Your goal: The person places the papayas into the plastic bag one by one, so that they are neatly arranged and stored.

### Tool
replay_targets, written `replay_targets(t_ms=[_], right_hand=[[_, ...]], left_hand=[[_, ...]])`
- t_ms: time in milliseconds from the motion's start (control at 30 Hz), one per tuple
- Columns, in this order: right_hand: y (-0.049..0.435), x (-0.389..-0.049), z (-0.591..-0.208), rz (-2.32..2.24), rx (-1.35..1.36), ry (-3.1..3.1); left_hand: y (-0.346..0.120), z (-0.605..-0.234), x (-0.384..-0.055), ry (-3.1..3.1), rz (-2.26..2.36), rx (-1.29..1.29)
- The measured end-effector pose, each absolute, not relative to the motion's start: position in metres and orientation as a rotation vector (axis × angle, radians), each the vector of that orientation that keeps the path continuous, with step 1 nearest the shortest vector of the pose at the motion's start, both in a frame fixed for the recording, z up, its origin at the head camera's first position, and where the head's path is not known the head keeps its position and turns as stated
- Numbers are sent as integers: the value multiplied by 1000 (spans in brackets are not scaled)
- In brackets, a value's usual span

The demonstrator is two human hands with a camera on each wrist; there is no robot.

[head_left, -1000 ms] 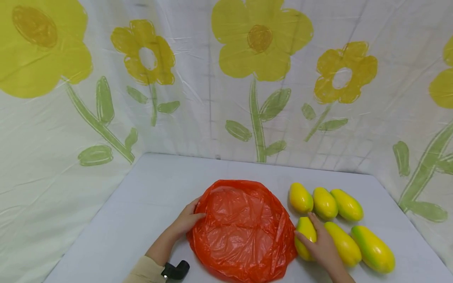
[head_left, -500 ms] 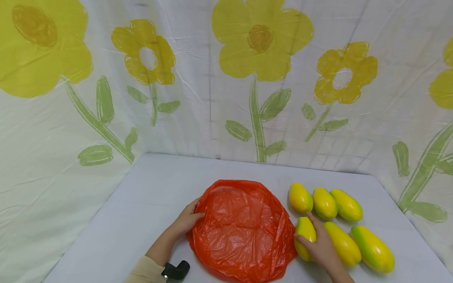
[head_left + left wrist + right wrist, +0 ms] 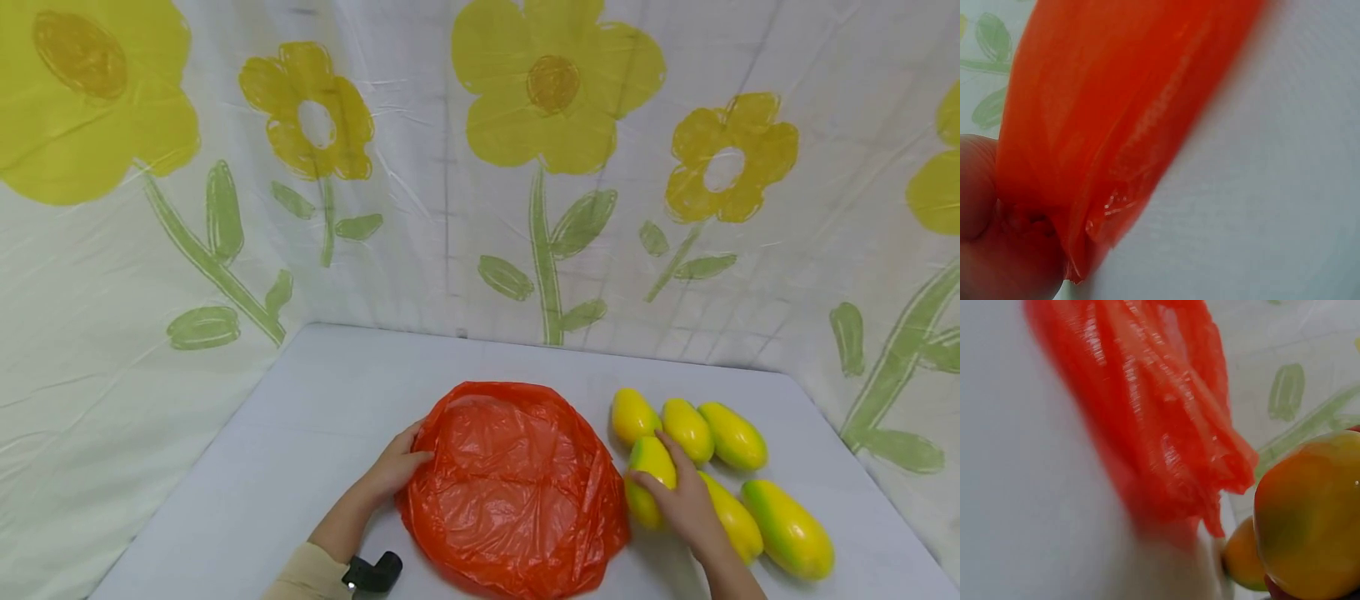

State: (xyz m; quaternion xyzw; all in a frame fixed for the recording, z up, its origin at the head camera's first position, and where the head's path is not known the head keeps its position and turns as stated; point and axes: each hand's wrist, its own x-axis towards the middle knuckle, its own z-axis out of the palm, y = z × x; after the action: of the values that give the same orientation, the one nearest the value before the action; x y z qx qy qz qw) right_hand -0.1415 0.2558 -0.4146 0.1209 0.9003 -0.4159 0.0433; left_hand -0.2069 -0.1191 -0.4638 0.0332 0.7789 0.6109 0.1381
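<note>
A red plastic bag lies spread open in a round shape at the middle of the table. My left hand pinches its left rim; in the left wrist view, the bag's film gathers at the fingers. On the bag's right side, my right hand grips a yellow mango with a green end, thumb on one side and fingers on the other. In the right wrist view that mango looks raised beside the bag. My palm hides part of it.
Several more yellow-green mangoes stand close around the right hand: one behind it, others at the back right and front right. A flower-printed curtain rises behind the white table.
The right hand has lifted the mango and brought it slightly up and away from the table. The left hand and the bag stay where they were.
</note>
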Motion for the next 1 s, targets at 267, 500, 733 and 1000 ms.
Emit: replay_targets(t_ms=[267, 500, 733, 1000], right_hand=[[238, -161, -405, -1452, 336, 2684], [213, -183, -403, -1606, 291, 2588], [191, -207, -402, -1611, 274, 2591], [159, -230, -408, -1691, 259, 2502]], left_hand=[[-121, -465, -209, 2237, 1771, 105], [-122, -467, -209, 2235, 1761, 128], [-123, -469, -211, 2230, 1752, 176], [-123, -468, -210, 2222, 1769, 174]])
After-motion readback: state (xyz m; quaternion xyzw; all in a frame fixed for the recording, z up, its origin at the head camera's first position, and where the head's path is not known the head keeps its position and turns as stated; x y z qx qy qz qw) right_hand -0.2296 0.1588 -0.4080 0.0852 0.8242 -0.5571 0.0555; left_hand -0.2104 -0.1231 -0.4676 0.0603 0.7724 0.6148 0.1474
